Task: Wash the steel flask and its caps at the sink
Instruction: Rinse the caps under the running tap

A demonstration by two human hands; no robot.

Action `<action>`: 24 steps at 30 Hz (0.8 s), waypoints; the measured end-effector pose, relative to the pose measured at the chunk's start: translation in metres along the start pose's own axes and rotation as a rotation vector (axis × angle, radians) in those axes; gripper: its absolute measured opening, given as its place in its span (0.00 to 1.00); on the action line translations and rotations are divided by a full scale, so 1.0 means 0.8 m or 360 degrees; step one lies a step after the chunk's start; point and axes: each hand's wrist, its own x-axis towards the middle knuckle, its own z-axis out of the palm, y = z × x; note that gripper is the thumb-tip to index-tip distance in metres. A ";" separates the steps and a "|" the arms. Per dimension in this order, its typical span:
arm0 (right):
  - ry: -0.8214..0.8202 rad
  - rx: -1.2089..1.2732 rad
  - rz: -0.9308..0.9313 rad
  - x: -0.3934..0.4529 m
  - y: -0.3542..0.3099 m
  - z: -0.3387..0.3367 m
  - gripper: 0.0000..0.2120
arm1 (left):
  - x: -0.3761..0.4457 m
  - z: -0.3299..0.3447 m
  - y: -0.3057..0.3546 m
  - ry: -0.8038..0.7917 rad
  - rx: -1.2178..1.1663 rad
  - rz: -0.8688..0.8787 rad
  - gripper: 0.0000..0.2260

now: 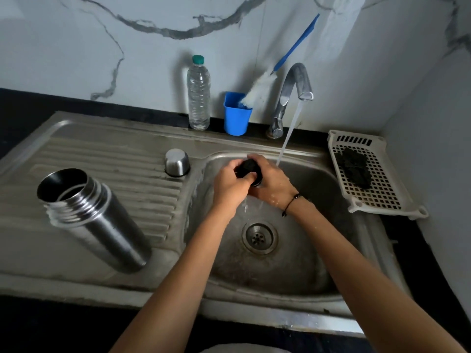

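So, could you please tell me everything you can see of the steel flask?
The flask is a tall cylinder of brushed steel, uncapped, with a threaded neck and a wide open mouth showing a dark, shiny inside. It stands upright on the ribbed drainboard, left of the basin, and looks tilted only through the wide lens. Neither hand touches it. Its steel cap sits apart, mouth down, farther back on the drainboard.

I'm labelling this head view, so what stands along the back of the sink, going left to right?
Clear plastic bottle → blue cup holding a bottle brush → running tap → white perforated tray with a black scrubber.
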 end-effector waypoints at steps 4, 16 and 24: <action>0.0101 -0.0049 -0.0133 -0.001 -0.019 0.015 0.26 | -0.019 -0.026 0.004 0.0108 0.0313 0.0203 0.18; -0.0151 0.0014 -0.0013 0.009 -0.054 0.095 0.26 | -0.048 -0.103 -0.029 0.0248 0.0682 -0.0092 0.22; -0.0282 -0.0053 -0.0330 0.062 -0.105 0.133 0.27 | -0.070 -0.124 -0.040 0.0455 0.0703 0.0001 0.22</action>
